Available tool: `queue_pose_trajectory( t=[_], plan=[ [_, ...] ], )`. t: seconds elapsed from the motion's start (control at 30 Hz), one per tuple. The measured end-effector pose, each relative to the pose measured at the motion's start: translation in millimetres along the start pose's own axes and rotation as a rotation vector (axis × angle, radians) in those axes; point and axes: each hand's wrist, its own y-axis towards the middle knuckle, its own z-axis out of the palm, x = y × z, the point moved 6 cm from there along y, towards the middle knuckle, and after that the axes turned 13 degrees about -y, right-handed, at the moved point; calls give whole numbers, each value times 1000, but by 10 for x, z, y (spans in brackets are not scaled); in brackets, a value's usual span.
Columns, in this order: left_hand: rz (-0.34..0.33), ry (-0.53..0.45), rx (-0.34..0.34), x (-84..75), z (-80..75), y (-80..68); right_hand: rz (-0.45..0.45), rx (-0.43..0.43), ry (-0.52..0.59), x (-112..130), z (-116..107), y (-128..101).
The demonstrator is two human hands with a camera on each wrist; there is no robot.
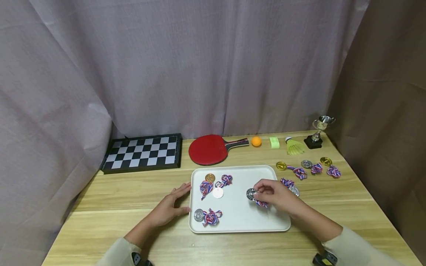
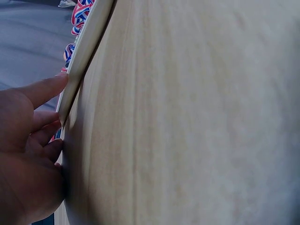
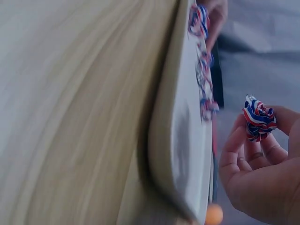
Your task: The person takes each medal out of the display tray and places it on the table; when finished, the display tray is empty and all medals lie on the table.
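Three medals [image 1: 209, 188] lie on the tray [image 1: 239, 218], left hand [image 1: 168, 208] flat against its edge, right hand [image 1: 277, 195] pinching a silver medal [image 1: 251, 194] with striped ribbon

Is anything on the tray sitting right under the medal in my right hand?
Nothing visible. The right hand holds the silver medal over a bare patch of the white tray; the other medals lie toward its left side.

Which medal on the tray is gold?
The one at the tray's far left corner, the gold medal above a striped ribbon bundle. The other discs on the tray look silver or white, including the one the right hand holds.
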Motion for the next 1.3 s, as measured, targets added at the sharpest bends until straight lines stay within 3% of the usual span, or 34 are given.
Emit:
queue_pose_trajectory(
  t=[0.2, 0.4, 0.57, 0.87, 1.13, 1.3],
  plan=[
    [-4, -2, 0, -8, 10, 1, 86, -126, -13, -322, -456, -228],
    [-11, -8, -2, -22, 13, -10, 194, -232, -164, -731, -906, -454],
    [-11, -10, -1, -21, 13, -16, 244, -291, -267, -988, -1135, -546],
    [-8, -9, 0, -6, 12, -10, 213, -329, -379, -1184, -1227, -534],
    [13, 2, 0, -3, 3, -9, 164, -393, -540, -1140, -1213, -516],
    [15, 6, 0, -4, 3, -4, 162, -418, -585, -1114, -1210, -522]
  ],
)
